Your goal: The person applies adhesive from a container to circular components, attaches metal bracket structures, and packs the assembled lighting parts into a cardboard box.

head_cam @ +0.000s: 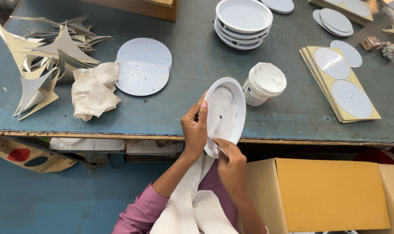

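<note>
My left hand [194, 125] grips the left rim of a round white lamp housing [226, 112], tilted up on edge over the table's front edge. My right hand [231, 162] is at the housing's lower rim, pinching a thin tool whose tip touches the inside. An open white tub of white paste [263, 83] stands just right of the housing. Two round white circuit discs [144, 66] lie stacked to the left.
A crumpled cloth [94, 90] and a heap of cardboard offcuts [45, 56] lie at left. A stack of white housings [243, 21] stands at the back. Cardboard sheets with discs [341, 82] are at right. An open carton [331, 195] sits below.
</note>
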